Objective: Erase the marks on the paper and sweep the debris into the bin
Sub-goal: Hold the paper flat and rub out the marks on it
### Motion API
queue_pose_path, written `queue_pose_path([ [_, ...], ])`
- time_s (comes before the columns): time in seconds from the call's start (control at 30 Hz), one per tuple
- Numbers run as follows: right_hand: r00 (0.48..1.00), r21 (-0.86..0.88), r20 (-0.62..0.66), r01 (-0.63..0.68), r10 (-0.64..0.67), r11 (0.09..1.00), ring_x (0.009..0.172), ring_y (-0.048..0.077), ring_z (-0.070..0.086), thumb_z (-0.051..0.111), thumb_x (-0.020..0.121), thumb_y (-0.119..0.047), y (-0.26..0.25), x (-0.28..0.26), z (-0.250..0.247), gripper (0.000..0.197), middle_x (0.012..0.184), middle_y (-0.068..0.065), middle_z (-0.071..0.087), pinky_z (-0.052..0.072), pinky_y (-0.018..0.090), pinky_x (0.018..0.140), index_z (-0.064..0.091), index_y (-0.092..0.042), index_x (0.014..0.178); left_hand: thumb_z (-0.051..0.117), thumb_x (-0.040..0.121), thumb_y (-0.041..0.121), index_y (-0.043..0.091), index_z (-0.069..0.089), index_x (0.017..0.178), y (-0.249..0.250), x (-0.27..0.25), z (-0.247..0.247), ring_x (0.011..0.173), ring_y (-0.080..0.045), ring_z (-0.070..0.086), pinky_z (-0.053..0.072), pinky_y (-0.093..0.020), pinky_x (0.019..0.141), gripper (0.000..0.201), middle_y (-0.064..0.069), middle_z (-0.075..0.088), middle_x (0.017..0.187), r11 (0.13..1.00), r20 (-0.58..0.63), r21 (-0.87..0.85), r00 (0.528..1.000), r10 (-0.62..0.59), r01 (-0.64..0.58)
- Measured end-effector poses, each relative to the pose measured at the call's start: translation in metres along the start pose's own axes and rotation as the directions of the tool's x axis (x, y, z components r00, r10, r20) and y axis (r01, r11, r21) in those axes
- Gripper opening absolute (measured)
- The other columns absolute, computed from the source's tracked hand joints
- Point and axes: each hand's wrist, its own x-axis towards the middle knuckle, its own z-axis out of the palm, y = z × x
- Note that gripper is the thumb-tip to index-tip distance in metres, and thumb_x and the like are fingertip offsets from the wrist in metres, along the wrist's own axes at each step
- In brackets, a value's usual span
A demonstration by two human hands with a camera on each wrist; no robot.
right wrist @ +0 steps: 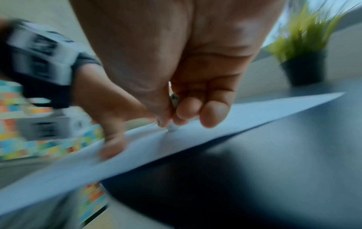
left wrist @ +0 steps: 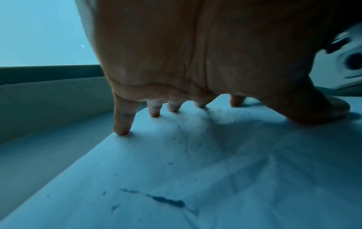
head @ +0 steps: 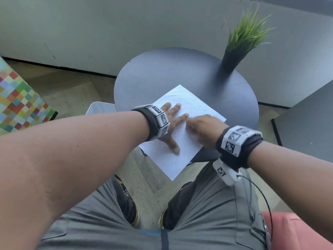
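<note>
A white sheet of paper (head: 191, 105) lies on the round dark table (head: 162, 73), its near corner hanging over the table's front edge. My left hand (head: 173, 121) lies flat on the paper (left wrist: 215, 178) with fingers spread, fingertips (left wrist: 122, 130) pressing it down. Dark marks and crumbs (left wrist: 168, 201) show on the sheet below the palm. My right hand (head: 200, 127), blurred, has curled fingers pinching a small whitish eraser (right wrist: 173, 127) whose tip touches the paper (right wrist: 254, 111) just right of the left hand.
A black pot with green grass (head: 230, 60) stands at the table's back right. A white bin (head: 100, 109) sits on the floor left of the table. A multicoloured checkered block (head: 19, 98) is at the far left, a grey surface (head: 306, 120) at right.
</note>
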Motion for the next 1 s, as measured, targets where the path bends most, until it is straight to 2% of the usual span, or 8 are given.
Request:
queue_pose_path([
  [0.1, 0.987, 0.051, 0.068, 0.144, -0.147, 0.988, 0.09, 0.027, 0.057, 0.046, 0.096, -0.025, -0.014, -0.017, 0.011, 0.012, 0.094, 0.001, 0.061, 0.04, 0.033, 0.071, 0.055, -0.021, 0.101, 0.06, 0.05, 0.091, 0.04, -0.017, 0.15, -0.001, 0.002, 0.001, 0.147, -0.033, -0.016, 0.012, -0.066, 0.111, 0.136, 0.0, -0.025, 0.16, 1.0, 0.01, -0.002, 1.0, 0.006, -0.006],
  [0.2, 1.0, 0.043, 0.001, -0.024, 0.024, 0.999, 0.096, 0.028, 0.057, 0.045, 0.095, -0.03, 0.017, -0.011, 0.002, 0.017, 0.101, 0.002, 0.063, 0.046, 0.037, 0.08, 0.057, -0.023, 0.105, 0.062, 0.051, 0.09, 0.04, -0.017, 0.15, -0.001, 0.002, -0.001, 0.147, -0.033, -0.016, 0.012, -0.066, 0.11, 0.136, 0.0, -0.024, 0.16, 1.0, 0.008, -0.009, 1.0, 0.008, -0.008],
  [0.27, 0.997, 0.055, -0.033, -0.063, 0.065, 0.996, 0.097, 0.029, 0.058, 0.046, 0.093, -0.027, 0.017, -0.009, 0.004, 0.014, 0.101, 0.004, 0.064, 0.047, 0.037, 0.079, 0.056, -0.021, 0.102, 0.062, 0.051, 0.09, 0.041, -0.017, 0.15, -0.001, 0.002, 0.0, 0.147, -0.033, -0.016, 0.012, -0.066, 0.11, 0.136, 0.0, -0.025, 0.16, 1.0, 0.011, -0.006, 1.0, 0.005, -0.004],
  [0.4, 0.98, 0.133, 0.087, 0.169, -0.181, 0.977, 0.09, 0.023, 0.055, 0.049, 0.093, -0.022, -0.019, -0.023, 0.015, 0.014, 0.097, 0.0, 0.062, 0.046, 0.038, 0.079, 0.056, -0.022, 0.104, 0.06, 0.048, 0.092, 0.042, -0.018, 0.149, -0.001, 0.004, 0.002, 0.147, -0.033, -0.017, 0.012, -0.068, 0.109, 0.137, 0.001, -0.026, 0.159, 1.0, 0.011, 0.006, 1.0, 0.002, -0.002],
  [0.57, 0.991, 0.047, -0.029, -0.128, 0.13, 0.991, 0.1, 0.029, 0.057, 0.043, 0.096, -0.029, 0.032, -0.012, 0.003, 0.016, 0.104, 0.004, 0.062, 0.047, 0.039, 0.083, 0.055, -0.022, 0.104, 0.063, 0.052, 0.088, 0.042, -0.017, 0.15, 0.002, -0.001, -0.003, 0.147, -0.034, -0.015, 0.013, -0.067, 0.109, 0.135, 0.0, -0.024, 0.16, 1.0, 0.017, -0.003, 1.0, -0.001, 0.001],
  [0.73, 0.991, 0.088, 0.045, 0.119, -0.124, 0.989, 0.086, 0.024, 0.053, 0.044, 0.096, -0.026, -0.001, -0.028, 0.014, 0.01, 0.091, -0.003, 0.055, 0.038, 0.033, 0.07, 0.052, -0.02, 0.098, 0.062, 0.051, 0.09, 0.047, -0.019, 0.147, -0.001, -0.001, -0.004, 0.147, -0.033, -0.017, 0.013, -0.068, 0.11, 0.133, 0.001, -0.027, 0.159, 1.0, 0.044, 0.004, 0.999, 0.015, -0.016],
  [0.9, 0.966, 0.16, -0.025, -0.252, 0.259, 0.955, 0.1, 0.031, 0.056, 0.046, 0.097, -0.026, 0.062, -0.023, 0.0, 0.017, 0.104, 0.007, 0.065, 0.047, 0.036, 0.082, 0.061, -0.024, 0.105, 0.063, 0.051, 0.089, 0.049, -0.017, 0.147, 0.0, -0.004, -0.006, 0.147, -0.033, -0.017, 0.014, -0.069, 0.108, 0.131, 0.001, -0.026, 0.159, 1.0, 0.051, -0.012, 0.999, 0.019, -0.019],
  [1.0, 0.96, 0.19, 0.006, -0.277, 0.281, 0.942, 0.094, 0.031, 0.056, 0.048, 0.097, -0.027, 0.063, -0.024, 0.004, 0.015, 0.1, 0.009, 0.064, 0.048, 0.037, 0.081, 0.06, -0.022, 0.104, 0.061, 0.052, 0.089, 0.049, -0.006, 0.149, 0.002, -0.005, -0.011, 0.148, -0.032, -0.01, 0.019, -0.068, 0.107, 0.125, 0.002, -0.017, 0.161, 0.999, 0.041, -0.047, 0.999, 0.002, 0.0],
])
